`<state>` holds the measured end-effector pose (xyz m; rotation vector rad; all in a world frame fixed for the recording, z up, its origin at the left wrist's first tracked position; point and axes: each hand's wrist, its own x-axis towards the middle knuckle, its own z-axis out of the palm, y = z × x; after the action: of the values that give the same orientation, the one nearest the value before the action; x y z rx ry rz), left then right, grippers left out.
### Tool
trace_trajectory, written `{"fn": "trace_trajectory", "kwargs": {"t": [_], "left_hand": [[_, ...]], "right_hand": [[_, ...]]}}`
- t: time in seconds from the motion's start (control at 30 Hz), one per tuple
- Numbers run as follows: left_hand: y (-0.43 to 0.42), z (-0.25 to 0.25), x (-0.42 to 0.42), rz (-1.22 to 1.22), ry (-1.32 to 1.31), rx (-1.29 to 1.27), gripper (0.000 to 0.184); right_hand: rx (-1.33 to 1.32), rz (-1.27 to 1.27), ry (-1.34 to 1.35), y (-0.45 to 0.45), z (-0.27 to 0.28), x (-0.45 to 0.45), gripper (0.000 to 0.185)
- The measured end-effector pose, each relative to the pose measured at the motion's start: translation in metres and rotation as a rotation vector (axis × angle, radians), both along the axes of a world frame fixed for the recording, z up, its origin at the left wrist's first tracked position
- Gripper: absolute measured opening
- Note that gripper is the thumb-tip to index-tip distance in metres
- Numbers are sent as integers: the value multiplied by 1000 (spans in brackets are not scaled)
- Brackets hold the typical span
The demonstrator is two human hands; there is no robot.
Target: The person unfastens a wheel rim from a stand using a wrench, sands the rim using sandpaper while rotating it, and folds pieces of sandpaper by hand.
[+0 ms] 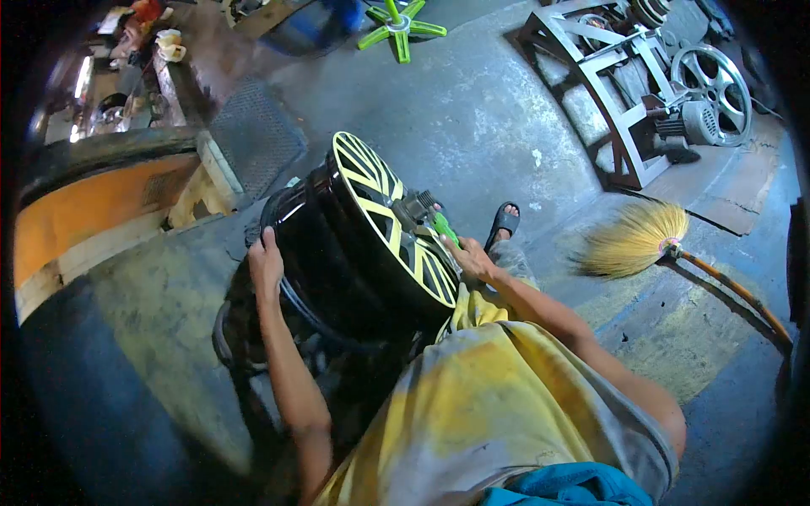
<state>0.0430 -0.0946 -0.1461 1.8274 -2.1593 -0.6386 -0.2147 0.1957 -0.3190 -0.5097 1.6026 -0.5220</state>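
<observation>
A black wheel rim (316, 228) with pale yellow spokes on its face stands tilted in front of me. My left hand (267, 260) grips its rear edge, fingers over the lip. At the hub sits a dark grey ribbed piece (415, 207), and a bright green handle (443, 226) stands beside it. My right hand (474, 258) is closed at the lower end of the green handle, close to the spoked face. Whether the handle and the ribbed piece are one tool, I cannot tell. What holds the rim up from below is hidden.
A straw broom (637, 240) lies on the floor to the right. Behind it stands a grey metal frame machine (620, 126) with a large pulley wheel (713, 93). A green star-shaped base (402, 30) is at the back. An orange-sided pit or bench (101, 207) is at left.
</observation>
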Motion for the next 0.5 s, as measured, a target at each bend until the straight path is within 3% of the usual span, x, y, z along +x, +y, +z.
{"fn": "trace_trajectory", "kwargs": {"t": [0.07, 0.2, 0.3, 0.4, 0.5], "left_hand": [[-13, 1, 1, 4, -128, 140, 55], [-7, -5, 3, 32, -119, 79, 53], [10, -11, 14, 1, -59, -68, 51], [59, -2, 16, 169, 13, 5, 51], [137, -8, 17, 217, 168, -206, 48]], "right_hand": [[-110, -99, -6, -3, 9, 6, 65], [-192, -281, -71, 0, 15, 13, 60], [-214, -267, -76, -2, 32, 12, 63], [-18, -186, -46, -9, 40, 2, 66], [-55, -170, 29, 0, 9, 8, 67]]}}
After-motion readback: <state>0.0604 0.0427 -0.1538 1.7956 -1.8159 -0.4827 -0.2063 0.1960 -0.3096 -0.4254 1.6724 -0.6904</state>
